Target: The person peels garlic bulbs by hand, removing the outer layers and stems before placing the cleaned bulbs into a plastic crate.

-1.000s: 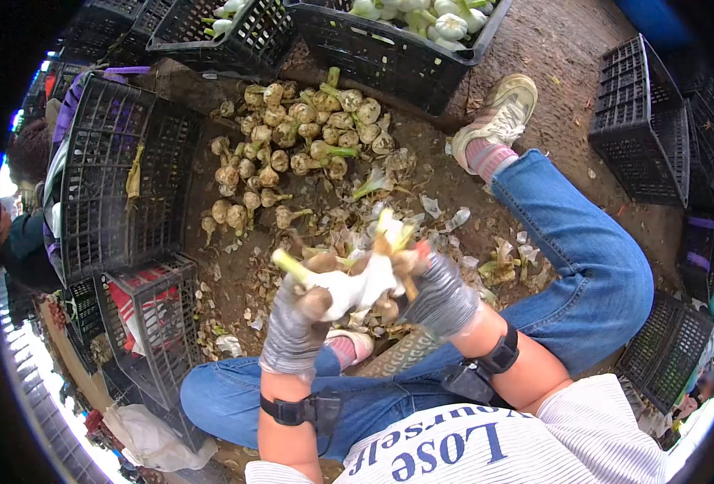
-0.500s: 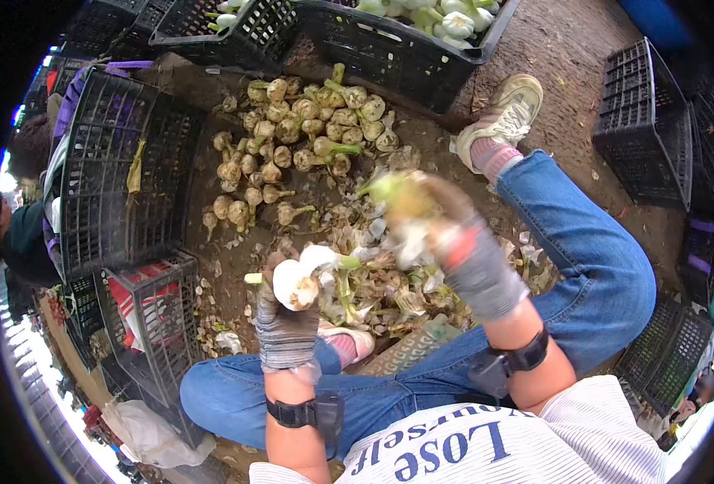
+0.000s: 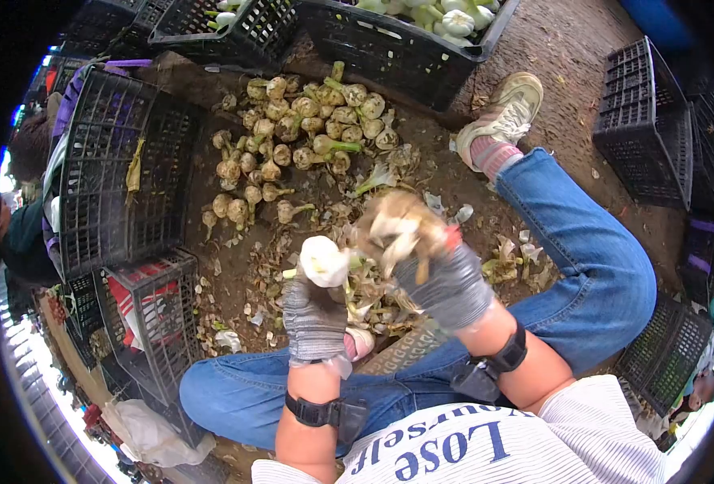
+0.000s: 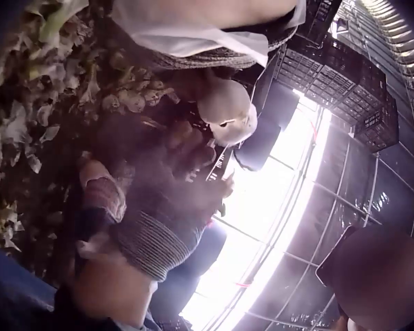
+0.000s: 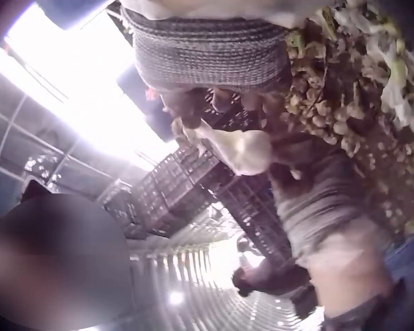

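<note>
Gloved in grey, my left hand [image 3: 314, 316] grips a white peeled garlic bulb [image 3: 324, 261], its cut stem poking out to the left. My right hand [image 3: 442, 278], blurred by motion, is just right of it, with brownish loose skins [image 3: 397, 230] at its fingers. In the left wrist view the white bulb [image 4: 226, 110] shows at the fingertips. The right wrist view has the pale bulb [image 5: 248, 152] between the two hands. Unpeeled bulbs [image 3: 304, 107] with dirty skins lie in a pile on the ground beyond the hands.
A black crate [image 3: 389, 56] of white bulbs stands at the top, another crate [image 3: 123, 173] at the left. Empty-looking crates [image 3: 643, 121] stand at the right. Peeled skins and stems [image 3: 381, 298] litter the ground between the legs [image 3: 583, 242].
The hands parted, with the right hand swinging up and away, then it came back down towards the left. The left hand moved slightly right with its bulb. Leafy scraps left the right hand.
</note>
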Demonstrator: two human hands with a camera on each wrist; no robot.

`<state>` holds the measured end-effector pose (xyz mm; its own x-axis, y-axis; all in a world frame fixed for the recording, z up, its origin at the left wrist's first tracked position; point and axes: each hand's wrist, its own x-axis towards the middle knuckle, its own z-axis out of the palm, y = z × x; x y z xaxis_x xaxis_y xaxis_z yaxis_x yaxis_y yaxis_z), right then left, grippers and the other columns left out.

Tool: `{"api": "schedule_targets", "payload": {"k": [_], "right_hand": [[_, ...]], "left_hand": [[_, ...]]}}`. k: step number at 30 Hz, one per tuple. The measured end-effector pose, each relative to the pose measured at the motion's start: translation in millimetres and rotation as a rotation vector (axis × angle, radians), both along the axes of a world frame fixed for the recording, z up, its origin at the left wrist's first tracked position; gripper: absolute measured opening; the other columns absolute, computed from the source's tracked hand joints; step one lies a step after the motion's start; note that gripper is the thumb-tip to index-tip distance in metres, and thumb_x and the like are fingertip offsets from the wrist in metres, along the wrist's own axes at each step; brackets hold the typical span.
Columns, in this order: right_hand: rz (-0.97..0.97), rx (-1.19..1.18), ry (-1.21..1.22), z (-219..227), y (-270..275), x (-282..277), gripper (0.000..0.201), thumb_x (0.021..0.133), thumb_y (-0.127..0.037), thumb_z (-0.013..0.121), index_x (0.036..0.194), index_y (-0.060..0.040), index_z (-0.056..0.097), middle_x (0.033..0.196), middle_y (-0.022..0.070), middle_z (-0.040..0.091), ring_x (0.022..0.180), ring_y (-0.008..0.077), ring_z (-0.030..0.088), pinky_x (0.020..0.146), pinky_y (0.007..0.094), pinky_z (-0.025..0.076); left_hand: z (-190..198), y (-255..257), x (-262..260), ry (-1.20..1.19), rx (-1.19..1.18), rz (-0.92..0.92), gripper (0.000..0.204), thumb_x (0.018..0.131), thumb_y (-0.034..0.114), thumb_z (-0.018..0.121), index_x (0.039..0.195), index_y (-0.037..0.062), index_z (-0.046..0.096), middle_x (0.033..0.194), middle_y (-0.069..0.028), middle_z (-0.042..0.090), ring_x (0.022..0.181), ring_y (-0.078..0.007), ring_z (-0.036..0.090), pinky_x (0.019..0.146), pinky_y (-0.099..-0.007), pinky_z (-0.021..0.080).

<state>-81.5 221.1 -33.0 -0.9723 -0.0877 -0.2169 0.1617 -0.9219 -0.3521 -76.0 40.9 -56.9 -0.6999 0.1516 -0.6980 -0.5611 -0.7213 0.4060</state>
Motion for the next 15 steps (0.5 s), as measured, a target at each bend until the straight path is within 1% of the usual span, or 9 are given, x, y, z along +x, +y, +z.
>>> {"api": "schedule_targets", "payload": {"k": [2,3,4,6,7,8,11,13,15], "right_hand": [[-0.059,-0.008,-0.109,-9.5,11.0,4.8,0.057,0.079,-0.037,0.06,0.117,0.0019,0.044,0.1,0.0066,0.057,0.089,0.0171,0.056,0.082,0.029,0.044],[0.013,0.292,-0.132,-15.7,16.8,-3.1,0.056,0.078,-0.037,0.062,0.117,-0.0011,0.044,0.108,0.0084,0.053,0.099,0.0199,0.051,0.088,0.0335,0.039],[0.013,0.291,-0.135,-15.5,11.2,2.2,0.056,0.078,-0.037,0.062,0.117,-0.0011,0.044,0.108,0.0084,0.053,0.099,0.0199,0.051,0.088,0.0335,0.039],[0.093,0.695,0.111,-6.1,-9.2,12.9,0.056,0.075,-0.032,0.065,0.119,-0.0042,0.043,0.114,0.0117,0.048,0.106,0.0223,0.045,0.091,0.0358,0.036],[0.218,1.041,0.213,-9.3,-7.1,14.6,0.059,0.072,-0.03,0.067,0.12,-0.0058,0.041,0.116,0.0137,0.044,0.109,0.0238,0.043,0.091,0.0345,0.036],[0.18,1.398,0.328,-15.4,-9.4,15.5,0.057,0.069,-0.029,0.068,0.115,-0.0046,0.045,0.105,0.0135,0.05,0.102,0.0239,0.048,0.088,0.033,0.037],[0.295,1.369,0.333,-8.7,-5.0,13.1,0.047,0.073,-0.025,0.066,0.112,-0.0038,0.05,0.1,0.0098,0.055,0.094,0.0197,0.053,0.084,0.0305,0.04],[0.125,0.652,-0.001,-10.1,-2.9,3.0,0.037,0.076,-0.019,0.064,0.109,-0.0034,0.053,0.098,0.0068,0.058,0.09,0.0142,0.054,0.08,0.027,0.043],[0.16,0.69,-0.066,-7.9,5.5,0.5,0.035,0.078,-0.017,0.062,0.109,-0.0034,0.053,0.102,0.0057,0.057,0.091,0.0118,0.053,0.079,0.0252,0.043]], "left_hand": [[-5.0,1.3,-4.7,-0.053,-0.017,0.025,0.037,0.082,0.033,0.057,0.104,0.0035,0.052,0.103,-0.0081,0.057,0.092,-0.0182,0.057,0.079,-0.0285,0.05],[2.7,5.7,-3.6,-0.082,-0.062,0.083,0.031,0.085,0.028,0.053,0.103,0.0028,0.052,0.098,-0.0076,0.059,0.088,-0.0158,0.059,0.075,-0.0244,0.051],[1.3,7.1,-2.7,-0.085,-0.063,0.083,0.031,0.085,0.028,0.053,0.103,0.0028,0.052,0.098,-0.0076,0.059,0.088,-0.0158,0.059,0.075,-0.0244,0.051],[-0.3,8.9,-3.6,-0.112,-0.182,0.115,0.033,0.085,0.029,0.054,0.104,0.0033,0.052,0.099,-0.0072,0.059,0.088,-0.0152,0.058,0.075,-0.0242,0.051],[7.4,13.7,-3.9,-0.103,-0.183,0.097,0.032,0.085,0.028,0.054,0.105,0.003,0.052,0.099,-0.008,0.059,0.089,-0.0165,0.058,0.075,-0.0261,0.05],[7.8,17.8,-0.8,-0.118,-0.226,0.077,0.031,0.085,0.027,0.054,0.105,0.0031,0.052,0.099,-0.0087,0.058,0.09,-0.0189,0.057,0.074,-0.0294,0.05],[-19.4,6.8,4.8,0.133,-0.341,-0.127,0.028,0.086,0.028,0.053,0.1,0.0048,0.054,0.096,-0.0094,0.058,0.088,-0.0215,0.057,0.073,-0.0344,0.049],[-5.7,0.5,-10.7,0.052,-0.274,-0.097,0.026,0.086,0.029,0.052,0.096,0.0057,0.054,0.093,-0.0094,0.058,0.086,-0.0219,0.058,0.072,-0.0352,0.05],[-2.2,-11.6,-27.5,-0.045,-0.218,0.01,0.02,0.083,0.027,0.054,0.087,0.0077,0.054,0.086,-0.0092,0.058,0.083,-0.0227,0.058,0.072,-0.0387,0.052]]}}
